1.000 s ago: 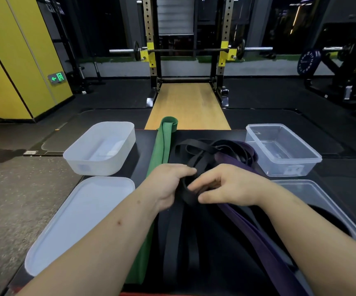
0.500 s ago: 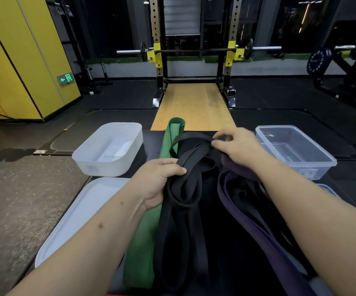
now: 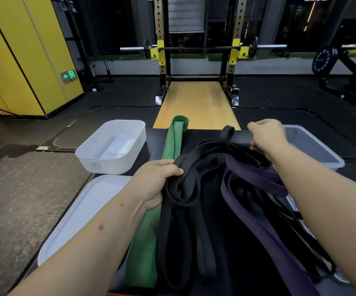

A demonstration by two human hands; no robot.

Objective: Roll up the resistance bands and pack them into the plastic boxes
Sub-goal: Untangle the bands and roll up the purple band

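A tangle of black resistance bands [image 3: 185, 189] lies down the middle of the dark table [image 3: 215, 263]. My left hand [image 3: 155, 180] grips a bunch of their loops at the centre. My right hand [image 3: 265, 134] is farther back, fingers curled around a black strand it holds stretched toward the far edge. A green band [image 3: 172, 144] lies flat along the left of the black ones. A purple band [image 3: 256, 178] runs along the right, partly under my right forearm. A white plastic box [image 3: 110, 146] stands at the back left, a clear one [image 3: 314, 146] at the back right.
A white lid [image 3: 83, 212] lies on the table's left side, near the front. Part of a clear lid [image 3: 294, 201] shows under the bands at right. Beyond the table are a wooden platform [image 3: 196, 103], a squat rack with a barbell [image 3: 196, 48] and a yellow wall [image 3: 23, 56].
My right hand has moved from beside my left hand to the far right, drawing a black strand out. My left hand keeps its grip on the black loops.
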